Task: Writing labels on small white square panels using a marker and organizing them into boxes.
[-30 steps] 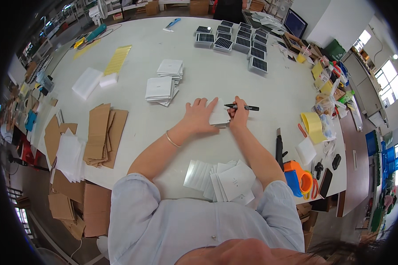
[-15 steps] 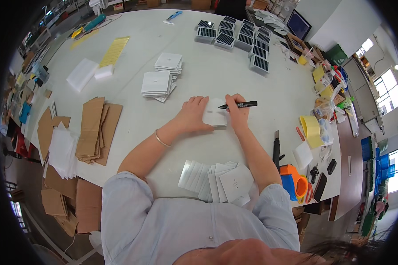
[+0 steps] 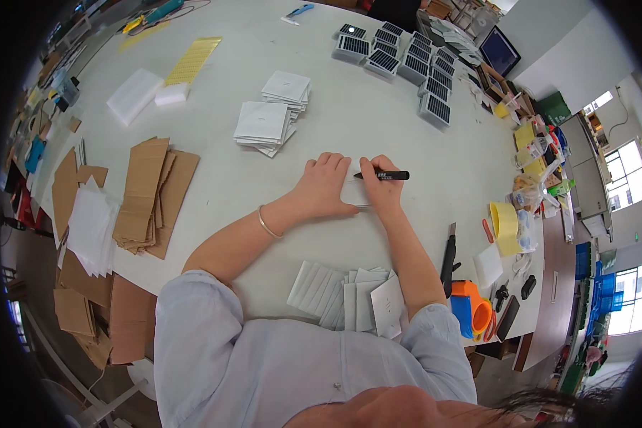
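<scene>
My right hand (image 3: 383, 189) grips a black marker (image 3: 392, 175) with its tip to the left, over a small white card (image 3: 352, 191) in front of me. My left hand (image 3: 324, 187) holds the card's left side, with the thumb along its near edge. Both hands hide most of the card. Between my forearms, close to my body, lies a fanned pile of white cards (image 3: 321, 289); its rightmost card (image 3: 387, 307) bears small dark marks. Beyond my left hand stand two stacks of similar cards (image 3: 262, 121).
Brown cardboard pieces (image 3: 141, 196) and white sheets (image 3: 93, 228) lie at the left edge. Far right stand several small solar-panel units (image 3: 385, 63). An orange and blue tape dispenser (image 3: 471, 307), a black utility knife (image 3: 448, 260) and a yellow roll (image 3: 505, 228) are near my right arm.
My view has shifted, so the table's things appear moved. The right hand with the marker now covers more of the card. The top card of the near pile has slid and turned beside my right forearm.
</scene>
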Demonstrator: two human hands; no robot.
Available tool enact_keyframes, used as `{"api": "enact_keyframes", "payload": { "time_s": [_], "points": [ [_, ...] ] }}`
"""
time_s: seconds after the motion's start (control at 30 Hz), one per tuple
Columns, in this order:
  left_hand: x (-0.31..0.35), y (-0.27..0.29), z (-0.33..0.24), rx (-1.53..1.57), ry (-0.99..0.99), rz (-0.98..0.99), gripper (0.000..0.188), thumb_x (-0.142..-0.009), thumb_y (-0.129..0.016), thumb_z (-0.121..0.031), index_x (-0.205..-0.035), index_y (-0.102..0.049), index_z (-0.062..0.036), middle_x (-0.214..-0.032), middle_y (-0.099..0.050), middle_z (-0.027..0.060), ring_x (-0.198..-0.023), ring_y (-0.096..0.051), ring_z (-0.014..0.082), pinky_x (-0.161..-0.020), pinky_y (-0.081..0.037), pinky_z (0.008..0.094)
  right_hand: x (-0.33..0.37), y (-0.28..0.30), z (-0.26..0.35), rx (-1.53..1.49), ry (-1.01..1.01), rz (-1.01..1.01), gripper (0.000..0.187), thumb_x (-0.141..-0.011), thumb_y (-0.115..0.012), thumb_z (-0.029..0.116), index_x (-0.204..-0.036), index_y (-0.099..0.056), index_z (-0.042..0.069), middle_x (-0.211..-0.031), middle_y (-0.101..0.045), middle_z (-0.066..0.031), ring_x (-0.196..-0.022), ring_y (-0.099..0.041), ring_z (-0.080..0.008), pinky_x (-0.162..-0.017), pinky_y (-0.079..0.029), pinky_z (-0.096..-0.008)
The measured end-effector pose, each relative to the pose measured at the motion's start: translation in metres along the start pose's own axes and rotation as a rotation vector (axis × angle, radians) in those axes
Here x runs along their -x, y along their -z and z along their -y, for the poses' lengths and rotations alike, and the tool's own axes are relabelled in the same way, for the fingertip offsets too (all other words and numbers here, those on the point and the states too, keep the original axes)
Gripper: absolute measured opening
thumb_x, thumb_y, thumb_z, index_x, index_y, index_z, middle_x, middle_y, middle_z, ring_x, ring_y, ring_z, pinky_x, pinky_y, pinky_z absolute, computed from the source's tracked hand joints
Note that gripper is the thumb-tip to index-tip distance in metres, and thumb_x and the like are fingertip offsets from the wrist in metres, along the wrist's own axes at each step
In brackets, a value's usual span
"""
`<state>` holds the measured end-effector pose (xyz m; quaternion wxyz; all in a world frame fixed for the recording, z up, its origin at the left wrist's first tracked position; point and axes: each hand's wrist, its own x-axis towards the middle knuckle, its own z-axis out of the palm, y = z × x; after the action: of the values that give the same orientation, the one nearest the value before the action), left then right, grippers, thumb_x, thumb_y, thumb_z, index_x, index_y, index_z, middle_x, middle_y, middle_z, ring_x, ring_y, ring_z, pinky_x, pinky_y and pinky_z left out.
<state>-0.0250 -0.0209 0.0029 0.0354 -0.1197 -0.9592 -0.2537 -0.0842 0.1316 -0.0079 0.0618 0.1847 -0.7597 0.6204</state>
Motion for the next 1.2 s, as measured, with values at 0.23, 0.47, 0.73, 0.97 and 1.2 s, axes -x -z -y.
{"api": "enact_keyframes", "payload": {
  "time_s": [0.23,0.47,0.73,0.97,1.2],
  "points": [
    [-0.001,0.001,0.0,0.004,-0.006,0.011,0.092,-0.06,-0.08,-0.044,-0.13,-0.04,0.0001,-0.129,-0.045,0.017,-0.126,-0.039,0.0325,-0.1,-0.035,0.0478,0.001,-0.002,-0.005,0.033,0.054,0.002,0.025,-0.085,-0.068,0.013,-0.068,-0.052,0.003,-0.06,-0.051,0.0009,-0.057,-0.043,-0.0061,-0.052,-0.038,-0.025],
    [0.001,-0.008,0.005,-0.004,-0.066,-0.117,0.082,-0.058,-0.08,-0.044,-0.118,-0.046,0.0001,-0.117,-0.049,0.0152,-0.116,-0.044,0.031,-0.091,-0.039,0.0449,0.002,-0.002,-0.004,0.076,0.046,-0.004,0.026,-0.084,-0.068,0.012,-0.068,-0.051,0.003,-0.06,-0.051,0.0006,-0.056,-0.043,-0.0065,-0.052,-0.037,-0.025],
    [-0.001,0.002,0.001,0.019,-0.011,0.017,0.092,-0.059,-0.081,-0.045,-0.129,-0.041,0.0006,-0.128,-0.045,0.017,-0.125,-0.039,0.0327,-0.097,-0.036,0.0476,0.007,0.002,-0.005,-0.005,0.046,-0.051,0.028,-0.083,-0.068,0.008,-0.064,-0.048,0.004,-0.059,-0.048,0.0023,-0.056,-0.04,-0.0053,-0.05,-0.034,-0.0243],
    [-0.001,0.0,0.003,0.02,-0.025,-0.024,0.092,-0.058,-0.081,-0.046,-0.127,-0.043,0.0006,-0.127,-0.046,0.0171,-0.124,-0.04,0.0333,-0.096,-0.036,0.0482,0.016,0.006,-0.009,-0.018,0.071,-0.024,0.029,-0.083,-0.068,0.006,-0.062,-0.047,0.004,-0.058,-0.047,0.0032,-0.056,-0.038,-0.0044,-0.05,-0.033,-0.0236],
    [-0.001,-0.002,0.002,0.018,-0.018,-0.026,0.09,-0.057,-0.081,-0.045,-0.126,-0.044,-0.0004,-0.125,-0.047,0.0166,-0.123,-0.041,0.0333,-0.095,-0.036,0.0486,0.018,0.004,-0.007,-0.027,0.077,0.006,0.03,-0.084,-0.066,0.006,-0.063,-0.045,0.006,-0.06,-0.043,0.0059,-0.057,-0.034,-0.0031,-0.051,-0.029,-0.0233]
  ]
}}
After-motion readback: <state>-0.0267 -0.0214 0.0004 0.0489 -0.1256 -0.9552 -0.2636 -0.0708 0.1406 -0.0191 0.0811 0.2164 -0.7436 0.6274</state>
